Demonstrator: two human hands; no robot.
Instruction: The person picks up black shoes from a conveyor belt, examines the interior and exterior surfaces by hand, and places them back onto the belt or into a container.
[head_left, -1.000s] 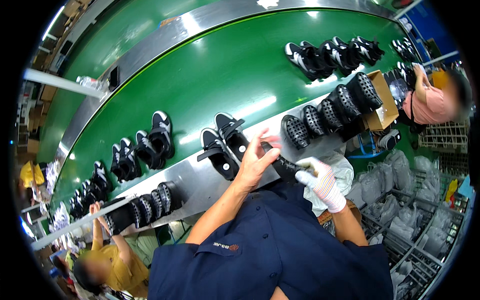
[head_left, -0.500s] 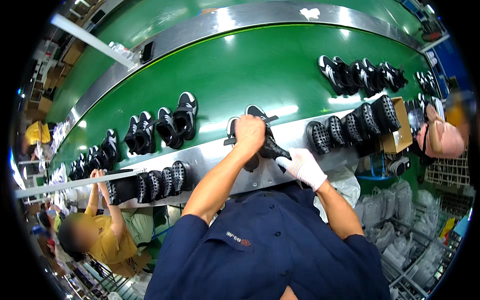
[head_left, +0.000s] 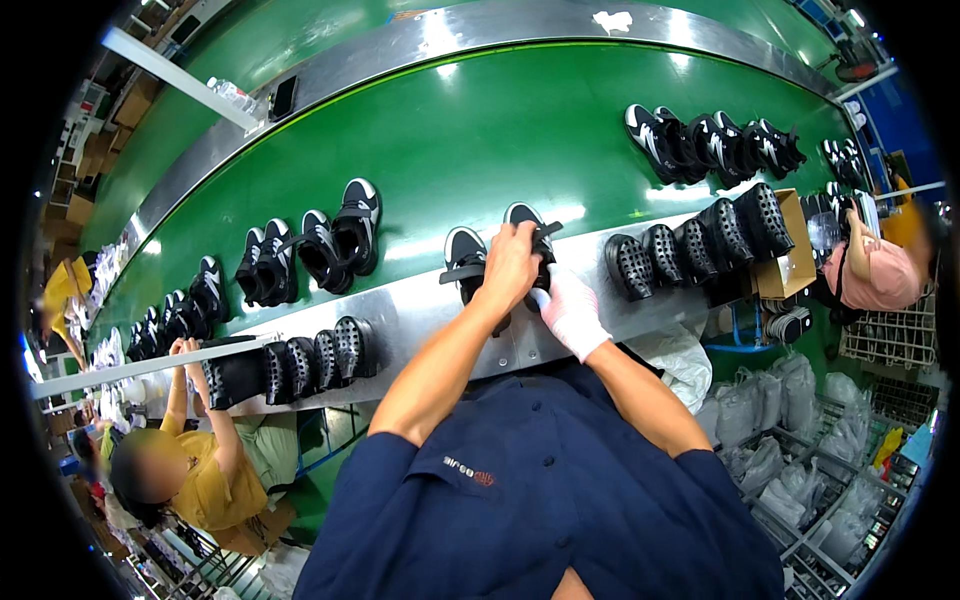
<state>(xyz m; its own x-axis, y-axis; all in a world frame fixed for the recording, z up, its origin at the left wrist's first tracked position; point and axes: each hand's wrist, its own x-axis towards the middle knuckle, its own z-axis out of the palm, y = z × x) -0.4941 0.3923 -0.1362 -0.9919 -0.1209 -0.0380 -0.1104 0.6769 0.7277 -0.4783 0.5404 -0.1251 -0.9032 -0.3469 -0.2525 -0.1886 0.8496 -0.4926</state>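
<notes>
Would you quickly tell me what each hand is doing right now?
Left hand: bare, closed over a black shoe at the belt edge.
Right hand: white glove, against the same shoe; grip cannot be told.

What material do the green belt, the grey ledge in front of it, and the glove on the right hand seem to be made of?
Green conveyor belt: probably rubber or plastic, smooth and glossy, mirroring the lamps. Grey ledge: likely brushed metal with a dull sheen. White glove on the right hand: apparently knitted fabric, matt and soft-looking.
</notes>
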